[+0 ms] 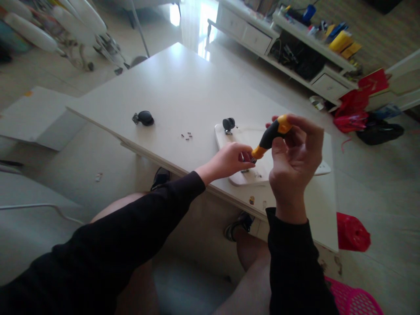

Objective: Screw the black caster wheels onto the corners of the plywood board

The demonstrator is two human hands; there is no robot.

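Note:
My right hand point(295, 162) is closed around the handle of a yellow and black screwdriver point(271, 135), which tilts down to the left. My left hand point(228, 159) has its fingers pinched together at the screwdriver's lower end. What those fingers grip is too small and too covered to make out. Beneath both hands lies a white board point(238, 178) with rounded corners. A black caster wheel point(229, 125) stands on its far left corner. Another black caster point(145, 118) with a metal plate lies on the white table point(177, 83), and several small screws point(187, 136) are scattered between.
A small yellow figure sticker point(251, 200) is near the table's front edge. White boxes point(36, 116) stand on the left floor. Behind is a long white cabinet point(249, 35) holding clutter. Red bags point(352, 109) and a pink basket point(357, 299) are at right.

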